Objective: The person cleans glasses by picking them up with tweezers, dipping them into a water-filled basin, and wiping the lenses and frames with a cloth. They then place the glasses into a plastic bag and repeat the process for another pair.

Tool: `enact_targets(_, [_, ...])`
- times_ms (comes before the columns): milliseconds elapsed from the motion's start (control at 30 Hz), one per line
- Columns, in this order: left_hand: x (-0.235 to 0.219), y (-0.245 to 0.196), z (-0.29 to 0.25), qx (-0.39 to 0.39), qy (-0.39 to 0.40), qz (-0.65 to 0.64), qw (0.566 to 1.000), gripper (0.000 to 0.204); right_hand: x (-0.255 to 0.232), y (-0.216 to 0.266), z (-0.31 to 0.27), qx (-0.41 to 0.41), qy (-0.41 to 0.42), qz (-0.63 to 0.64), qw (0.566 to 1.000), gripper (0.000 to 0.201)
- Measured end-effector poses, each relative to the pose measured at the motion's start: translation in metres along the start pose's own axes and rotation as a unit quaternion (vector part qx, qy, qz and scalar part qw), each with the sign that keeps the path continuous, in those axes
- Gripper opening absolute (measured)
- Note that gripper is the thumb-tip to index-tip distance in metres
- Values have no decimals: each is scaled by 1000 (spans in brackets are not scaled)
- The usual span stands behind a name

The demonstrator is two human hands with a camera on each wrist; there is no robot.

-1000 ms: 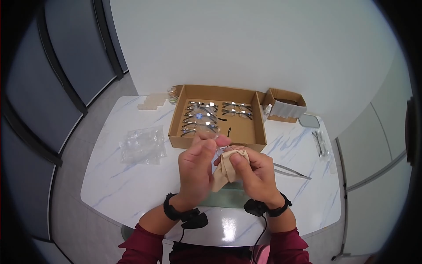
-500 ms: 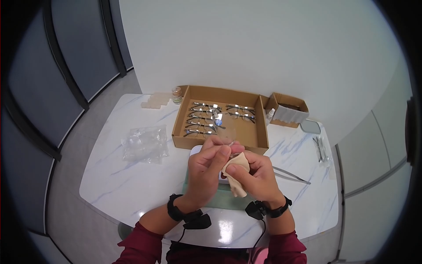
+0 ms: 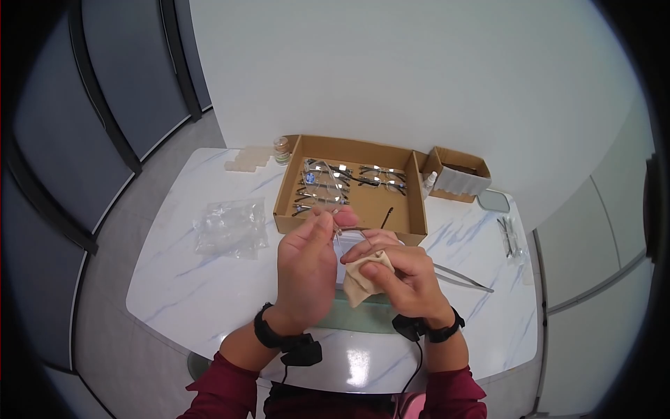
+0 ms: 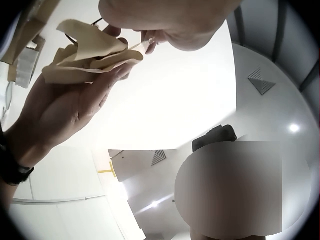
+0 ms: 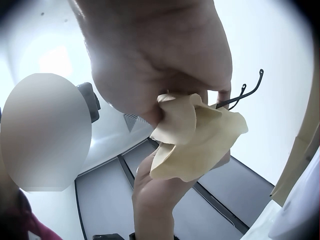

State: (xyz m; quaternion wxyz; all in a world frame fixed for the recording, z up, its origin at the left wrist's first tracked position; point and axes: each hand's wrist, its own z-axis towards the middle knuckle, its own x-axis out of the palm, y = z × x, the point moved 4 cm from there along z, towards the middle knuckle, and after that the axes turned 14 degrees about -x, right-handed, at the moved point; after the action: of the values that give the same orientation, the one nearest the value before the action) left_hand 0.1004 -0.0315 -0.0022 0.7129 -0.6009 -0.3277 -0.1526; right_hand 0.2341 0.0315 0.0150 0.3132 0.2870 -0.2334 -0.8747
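My left hand [image 3: 307, 269] pinches a pair of eyeglasses between thumb and fingers. Above its fingertips a clear, see-through piece [image 3: 326, 187] overlaps the cardboard box in the head view. The right hand [image 3: 412, 279] grips a folded beige cloth [image 3: 364, 283] under its thumb, close against the glasses. Past the right fingers, dark temple tips [image 5: 252, 90] stick out in the right wrist view. In the left wrist view the cloth [image 4: 95, 52] bunches on the right palm, beside the left fingertips. Fingers and cloth hide most of the frame.
A shallow cardboard box [image 3: 391, 202] holds several eyeglasses in two columns. Around it are a jar [image 3: 280, 150], a clear plastic bag [image 3: 230, 229], a spray bottle [image 3: 429, 183] and a smaller box [image 3: 460, 183]. Tweezers [image 3: 464, 281] lie right of a green mat [image 3: 356, 315].
The hands, close together half a second ago, have drawn apart, the left one shifting left. The cloth's hanging end has swung left, and a dark temple tip now shows above the right hand.
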Motion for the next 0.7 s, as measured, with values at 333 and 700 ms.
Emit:
enact_targets(333, [-22, -18, 14, 27, -20, -35, 999, 29, -32, -3, -16, 114, -269, 80, 953, 29])
enact_targets(700, [-19, -29, 11, 22, -16, 72, 997, 31, -93, 3, -53, 157, -433, 68, 885, 31])
